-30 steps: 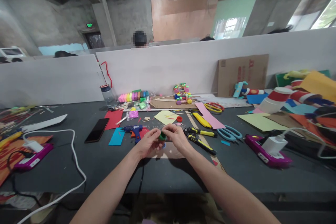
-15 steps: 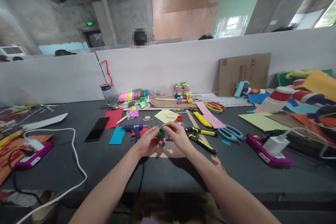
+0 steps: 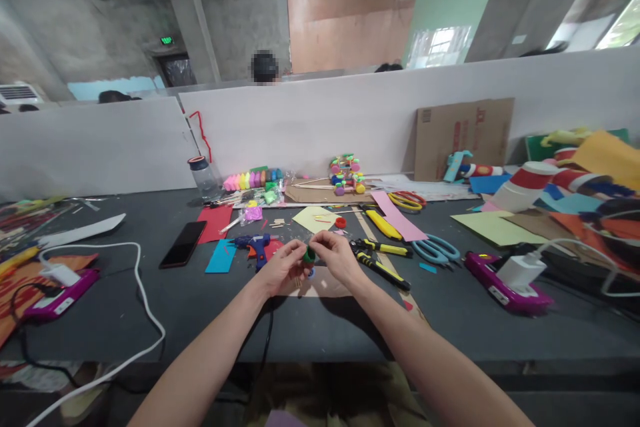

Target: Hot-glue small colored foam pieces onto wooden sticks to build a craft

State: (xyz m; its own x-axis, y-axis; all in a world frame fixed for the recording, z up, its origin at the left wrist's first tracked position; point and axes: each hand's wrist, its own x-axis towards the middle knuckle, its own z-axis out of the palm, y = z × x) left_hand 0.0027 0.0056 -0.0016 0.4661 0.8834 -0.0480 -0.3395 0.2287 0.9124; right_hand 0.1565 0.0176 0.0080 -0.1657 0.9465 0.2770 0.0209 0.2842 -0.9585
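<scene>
From my remote station, I reckon everything from the glue gun (image 3: 259, 248) on the tabletop (image 3: 475, 333). Just right of it, a small piece (image 3: 309, 255) sits between the left grip (image 3: 285, 268) and the right grip (image 3: 336, 255); pliers (image 3: 384, 271), scissors (image 3: 434, 255) and a power strip (image 3: 505, 293) lie farther right. The phone (image 3: 184, 244) lies left of the glue gun; the bottle (image 3: 203, 180) stands behind, leftward.
</scene>
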